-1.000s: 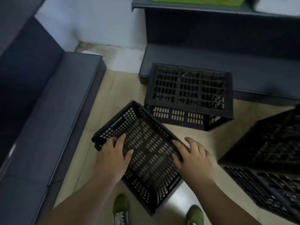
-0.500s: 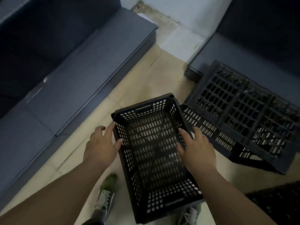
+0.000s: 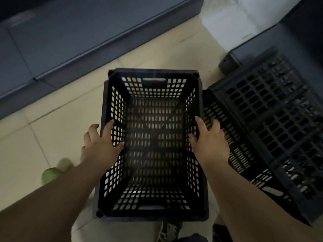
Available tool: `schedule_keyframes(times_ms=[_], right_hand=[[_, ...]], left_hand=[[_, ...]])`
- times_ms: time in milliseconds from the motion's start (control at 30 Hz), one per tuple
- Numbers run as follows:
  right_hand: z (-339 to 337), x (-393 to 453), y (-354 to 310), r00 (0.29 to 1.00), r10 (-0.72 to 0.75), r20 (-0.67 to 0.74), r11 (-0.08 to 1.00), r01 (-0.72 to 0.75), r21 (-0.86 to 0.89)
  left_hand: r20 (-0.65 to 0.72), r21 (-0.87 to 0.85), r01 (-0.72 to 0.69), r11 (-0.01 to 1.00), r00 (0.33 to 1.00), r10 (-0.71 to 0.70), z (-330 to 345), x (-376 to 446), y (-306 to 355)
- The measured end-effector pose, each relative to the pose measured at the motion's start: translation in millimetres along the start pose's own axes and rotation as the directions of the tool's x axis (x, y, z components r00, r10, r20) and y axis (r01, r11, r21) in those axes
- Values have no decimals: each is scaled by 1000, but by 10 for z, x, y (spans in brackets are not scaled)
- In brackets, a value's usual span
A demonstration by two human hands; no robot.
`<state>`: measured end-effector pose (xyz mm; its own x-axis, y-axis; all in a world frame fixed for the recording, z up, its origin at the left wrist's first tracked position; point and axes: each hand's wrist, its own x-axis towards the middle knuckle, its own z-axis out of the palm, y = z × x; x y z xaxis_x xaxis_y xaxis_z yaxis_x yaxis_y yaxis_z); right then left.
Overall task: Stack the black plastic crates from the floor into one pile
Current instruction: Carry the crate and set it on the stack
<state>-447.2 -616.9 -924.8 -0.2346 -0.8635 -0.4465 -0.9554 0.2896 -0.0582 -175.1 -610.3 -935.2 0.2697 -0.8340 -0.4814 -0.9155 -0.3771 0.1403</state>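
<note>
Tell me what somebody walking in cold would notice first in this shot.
First, the open-topped black crate at the centre, seen from above, with the left hand and the right hand each gripping one of its long side walls. Next, the upturned crate to its right, bottom grid facing up on the tiled floor. A blurred green shoe shows at lower left.

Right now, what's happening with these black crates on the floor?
A person is holding an open black crate upright in front of them, seen from above. The left hand grips its left long wall and the right hand grips its right one, thumbs hooked inside. Just to the right, a second crate lies upside down on the tiled floor, beside dark low shelving. No stacked pile is in view.
</note>
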Motion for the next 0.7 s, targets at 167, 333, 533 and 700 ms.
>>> schedule_keyframes(times_ms=[167, 333, 533, 700], right_hand=[[477, 105, -44, 998, -60, 23, 995, 62, -77], [682, 238, 3, 997, 70, 38, 997, -68, -48], [618, 230, 21, 999, 28, 41, 999, -26, -47], [440, 89, -37, 999, 7, 43, 997, -4, -72]], left_hand=[[45, -69, 52, 996, 998, -49, 358, 163, -170], [7, -181, 60, 982, 998, -60, 555, 323, -184], [-44, -100, 79, 992, 996, -83, 532, 313, -145], [-41, -104, 98, 990, 994, -103, 307, 147, -222]])
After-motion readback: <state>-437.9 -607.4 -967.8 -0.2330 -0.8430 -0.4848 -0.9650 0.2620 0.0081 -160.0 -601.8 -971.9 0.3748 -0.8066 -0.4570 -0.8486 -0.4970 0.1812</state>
